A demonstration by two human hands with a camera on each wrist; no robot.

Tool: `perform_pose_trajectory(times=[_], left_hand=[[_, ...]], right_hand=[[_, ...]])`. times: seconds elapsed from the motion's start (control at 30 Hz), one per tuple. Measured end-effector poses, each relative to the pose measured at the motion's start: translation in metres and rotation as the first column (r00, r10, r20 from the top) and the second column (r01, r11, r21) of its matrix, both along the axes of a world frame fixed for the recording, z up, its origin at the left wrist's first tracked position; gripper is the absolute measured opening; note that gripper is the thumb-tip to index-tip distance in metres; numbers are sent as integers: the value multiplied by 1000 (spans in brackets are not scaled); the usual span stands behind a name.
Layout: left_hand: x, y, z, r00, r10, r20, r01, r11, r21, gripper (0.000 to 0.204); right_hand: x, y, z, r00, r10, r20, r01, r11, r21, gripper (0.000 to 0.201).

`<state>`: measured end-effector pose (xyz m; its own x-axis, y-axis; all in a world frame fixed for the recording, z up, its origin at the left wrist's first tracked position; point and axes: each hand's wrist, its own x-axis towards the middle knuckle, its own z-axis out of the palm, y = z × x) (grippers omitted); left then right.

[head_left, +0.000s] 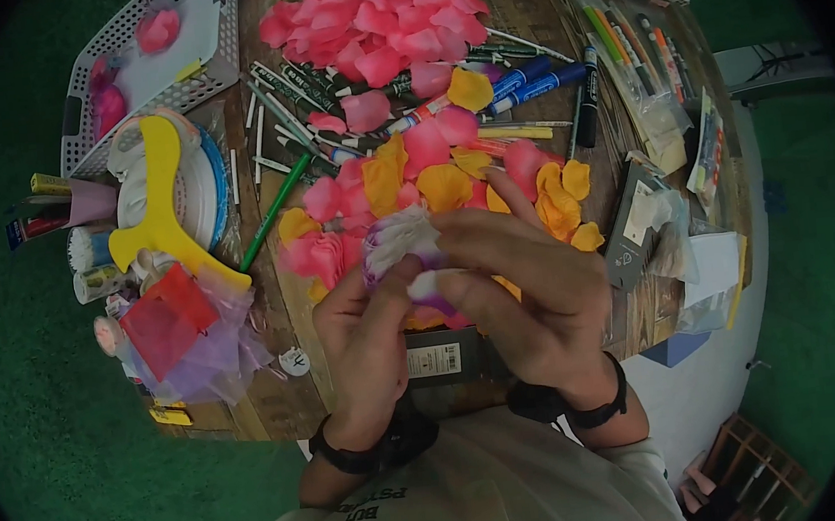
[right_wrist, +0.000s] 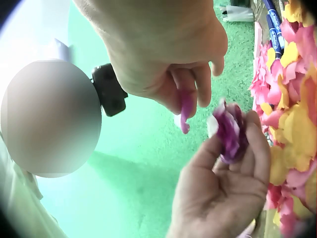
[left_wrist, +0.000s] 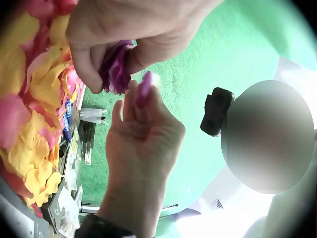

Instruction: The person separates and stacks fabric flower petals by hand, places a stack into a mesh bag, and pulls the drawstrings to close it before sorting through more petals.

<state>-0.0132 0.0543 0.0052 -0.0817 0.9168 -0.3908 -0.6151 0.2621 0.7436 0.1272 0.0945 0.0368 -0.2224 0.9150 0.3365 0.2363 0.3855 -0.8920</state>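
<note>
A bunch of purple-and-white petals [head_left: 398, 242] [left_wrist: 117, 69] [right_wrist: 231, 133] is pinched between the thumb and fingers of my left hand [head_left: 361, 351] [left_wrist: 133, 25] [right_wrist: 223, 193]. My right hand [head_left: 536, 294] [left_wrist: 143, 144] [right_wrist: 163, 44] pinches a single purple petal with a white edge [head_left: 432, 287] [left_wrist: 144, 90] [right_wrist: 185, 111] between thumb and finger. Both wrist views show a gap between this petal and the bunch. The two hands are close together over loose petals, with pink petals [head_left: 375, 23] piled farther back and yellow petals [head_left: 558, 209] to the right.
Markers [head_left: 536, 83] and pens lie behind the hands. At the left are a white basket [head_left: 225, 38], a yellow curved piece [head_left: 163, 174], a green stick [head_left: 277, 212] and a red pouch [head_left: 167, 320]. Dark boxes [head_left: 626, 230] [head_left: 477, 360] sit at the right and the near edge.
</note>
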Motion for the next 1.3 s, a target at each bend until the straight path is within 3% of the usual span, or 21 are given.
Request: perform_pose_trajectory(times=[0.07,0.37,0.4,0.47,0.5,0.53,0.6,0.63,0.7,0.73,0.77,0.8,0.87,0.9,0.93,1.07,1.17,1.23,1.27,1.3], left_hand=[[3,-6,2,1000,2,-6,-2,998,58,23],[14,-22,7,998,-66,14,65,997,34,23],[12,-25,6,996,-75,-42,74,997,-30,23],[7,-28,4,990,-112,-91,105,991,-86,22],[4,-30,3,988,-128,-87,123,990,-65,22],[3,-31,2,986,-140,-86,137,990,-43,23],[8,-31,2,990,-132,-58,132,991,1,23],[10,-32,2,994,-109,-29,110,993,33,24],[10,-36,0,990,-138,-11,139,989,54,25],[8,-39,-2,988,-154,7,153,985,74,27],[5,-43,-6,985,-170,6,169,983,70,27],[2,-49,-12,985,-166,-51,170,980,100,24],[5,-50,-14,979,-169,-111,183,975,129,22],[10,-49,-9,970,-168,-173,180,982,55,21],[14,-49,-6,957,-171,-234,171,985,-22,21],[24,-54,-11,974,-128,-189,121,991,-51,21],[14,-66,-28,949,-174,-263,190,981,39,23],[9,-71,-32,896,-162,-414,214,973,81,20],[3,-69,-32,895,-156,-417,207,975,79,20],[-5,-69,-29,765,-262,-588,370,927,69,22]], right_hand=[[-8,-6,-11,982,-111,154,84,982,168,22],[0,-24,-19,926,-318,204,243,914,326,40],[1,-26,-19,915,-346,207,265,904,336,40],[1,-32,-23,964,-257,64,252,965,74,41],[-1,-36,-26,969,-233,-86,214,959,-187,37],[3,-38,-24,965,-250,-84,232,956,-180,37],[10,-40,-21,989,-94,-113,16,835,-549,27],[11,-41,-22,988,-108,-114,28,835,-549,27],[10,-43,-27,994,-103,-31,86,935,-345,17],[9,-44,-32,992,-118,-33,100,933,-346,17],[7,-47,-39,986,-163,-17,157,969,-190,15],[6,-50,-44,978,-209,-6,209,978,-28,12],[3,-55,-50,967,-254,-29,255,966,46,13],[4,-56,-53,957,-285,-56,290,949,124,14],[6,-57,-54,954,-295,-57,300,947,120,14],[13,-68,-61,953,-279,-121,289,954,78,16],[19,-73,-67,966,-226,-127,238,968,87,19],[25,-75,-63,976,-174,-131,185,980,76,21],[30,-75,-57,993,-91,-73,90,996,-12,26],[35,-76,-52,1000,6,-24,-9,994,-108,30]])
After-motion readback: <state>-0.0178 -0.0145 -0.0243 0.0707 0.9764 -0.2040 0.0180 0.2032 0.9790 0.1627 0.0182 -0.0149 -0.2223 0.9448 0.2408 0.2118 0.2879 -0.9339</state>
